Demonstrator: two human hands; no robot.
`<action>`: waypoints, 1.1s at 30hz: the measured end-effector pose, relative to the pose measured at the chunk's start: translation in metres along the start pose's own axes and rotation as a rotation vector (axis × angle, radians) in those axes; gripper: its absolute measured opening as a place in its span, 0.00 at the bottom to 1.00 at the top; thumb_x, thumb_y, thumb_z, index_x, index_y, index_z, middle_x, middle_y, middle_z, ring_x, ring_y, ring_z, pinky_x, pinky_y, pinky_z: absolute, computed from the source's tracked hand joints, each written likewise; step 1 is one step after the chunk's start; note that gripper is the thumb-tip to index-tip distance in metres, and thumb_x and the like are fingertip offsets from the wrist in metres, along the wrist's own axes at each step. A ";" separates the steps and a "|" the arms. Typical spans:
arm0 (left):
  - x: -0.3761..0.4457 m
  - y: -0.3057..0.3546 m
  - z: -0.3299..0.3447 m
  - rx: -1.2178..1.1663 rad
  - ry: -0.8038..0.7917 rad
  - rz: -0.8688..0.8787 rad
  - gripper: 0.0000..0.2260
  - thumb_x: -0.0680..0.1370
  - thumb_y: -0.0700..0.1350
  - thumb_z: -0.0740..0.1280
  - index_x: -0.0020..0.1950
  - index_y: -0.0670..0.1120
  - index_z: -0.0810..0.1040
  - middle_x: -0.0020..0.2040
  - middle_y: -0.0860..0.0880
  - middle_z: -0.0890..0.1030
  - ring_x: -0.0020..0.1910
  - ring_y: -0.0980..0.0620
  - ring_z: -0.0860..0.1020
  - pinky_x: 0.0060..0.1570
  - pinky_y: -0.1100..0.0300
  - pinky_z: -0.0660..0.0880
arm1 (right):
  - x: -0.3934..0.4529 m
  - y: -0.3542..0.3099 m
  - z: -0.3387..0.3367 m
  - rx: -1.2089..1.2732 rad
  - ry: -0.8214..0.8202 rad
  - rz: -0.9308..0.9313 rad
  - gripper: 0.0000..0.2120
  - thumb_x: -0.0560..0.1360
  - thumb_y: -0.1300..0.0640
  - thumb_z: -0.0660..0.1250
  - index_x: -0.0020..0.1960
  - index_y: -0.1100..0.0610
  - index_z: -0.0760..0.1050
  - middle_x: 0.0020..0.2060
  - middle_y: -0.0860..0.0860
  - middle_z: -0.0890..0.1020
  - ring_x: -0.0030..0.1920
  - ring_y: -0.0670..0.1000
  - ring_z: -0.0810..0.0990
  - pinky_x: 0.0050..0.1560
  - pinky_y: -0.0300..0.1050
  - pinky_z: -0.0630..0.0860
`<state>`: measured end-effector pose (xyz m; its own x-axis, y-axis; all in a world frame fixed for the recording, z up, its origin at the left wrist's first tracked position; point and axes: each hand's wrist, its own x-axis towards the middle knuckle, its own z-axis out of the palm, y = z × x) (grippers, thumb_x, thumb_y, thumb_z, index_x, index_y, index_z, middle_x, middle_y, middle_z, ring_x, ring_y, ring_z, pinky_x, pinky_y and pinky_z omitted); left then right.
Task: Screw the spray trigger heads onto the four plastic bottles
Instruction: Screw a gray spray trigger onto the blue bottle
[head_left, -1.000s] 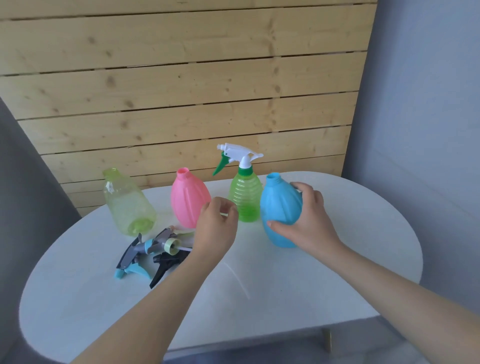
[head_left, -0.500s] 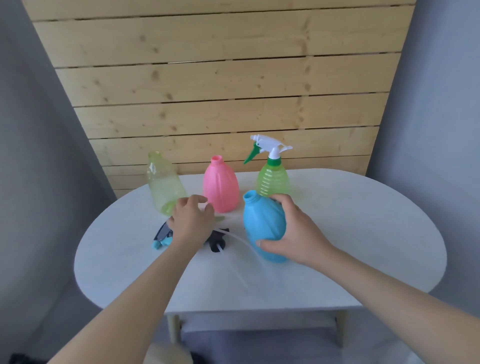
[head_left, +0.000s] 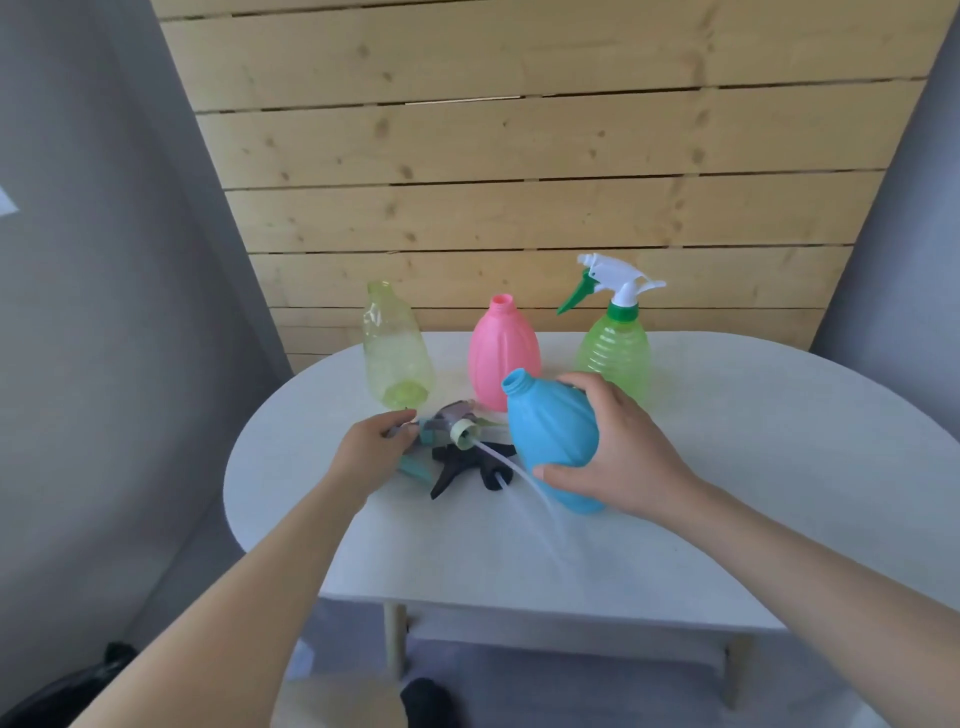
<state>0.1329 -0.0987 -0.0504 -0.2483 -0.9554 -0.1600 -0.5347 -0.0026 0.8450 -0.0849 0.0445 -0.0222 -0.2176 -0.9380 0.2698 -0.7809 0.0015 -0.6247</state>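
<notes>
Reaching: left hand (head_left: 371, 452), a second ago in mid-air, now grasps a trigger head (head_left: 447, 428) in the pile at nine o'clock of the blue bottle (head_left: 550, 441).
Right hand (head_left: 618, 452): still holding that bottle, now tilted.
Progress: green bottle (head_left: 615, 353) capped; three open.

Four plastic bottles stand on the white table (head_left: 779, 467): one yellow bottle (head_left: 395, 353), one pink bottle (head_left: 501, 353), one green bottle (head_left: 618, 353) and one blue bottle (head_left: 553, 441). One white trigger head (head_left: 613, 278) sits on the green bottle. The loose trigger heads (head_left: 457, 457) just left of the blue bottle overlap too much to count.
</notes>
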 end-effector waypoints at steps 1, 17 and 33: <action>0.000 -0.003 -0.003 0.020 -0.018 0.012 0.16 0.77 0.44 0.66 0.64 0.50 0.76 0.57 0.48 0.77 0.53 0.50 0.74 0.50 0.62 0.68 | 0.001 0.000 0.001 -0.001 -0.006 0.003 0.39 0.59 0.45 0.76 0.65 0.46 0.62 0.60 0.47 0.72 0.59 0.49 0.70 0.56 0.43 0.68; -0.008 -0.017 -0.038 0.035 -0.045 -0.029 0.26 0.73 0.37 0.69 0.68 0.55 0.69 0.43 0.48 0.77 0.38 0.52 0.75 0.34 0.63 0.71 | 0.006 0.001 0.006 -0.003 -0.032 -0.002 0.39 0.59 0.46 0.76 0.65 0.45 0.62 0.60 0.47 0.71 0.60 0.50 0.70 0.56 0.44 0.68; -0.015 -0.016 -0.104 -0.088 0.319 -0.001 0.27 0.76 0.35 0.63 0.73 0.52 0.63 0.68 0.50 0.70 0.48 0.50 0.75 0.36 0.64 0.70 | 0.003 -0.001 0.004 -0.121 0.018 -0.006 0.40 0.58 0.47 0.76 0.66 0.44 0.63 0.61 0.50 0.72 0.61 0.53 0.69 0.59 0.48 0.68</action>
<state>0.2293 -0.1154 -0.0084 0.0251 -0.9997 -0.0051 -0.4598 -0.0161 0.8879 -0.0826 0.0401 -0.0232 -0.2228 -0.9316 0.2872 -0.8470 0.0391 -0.5301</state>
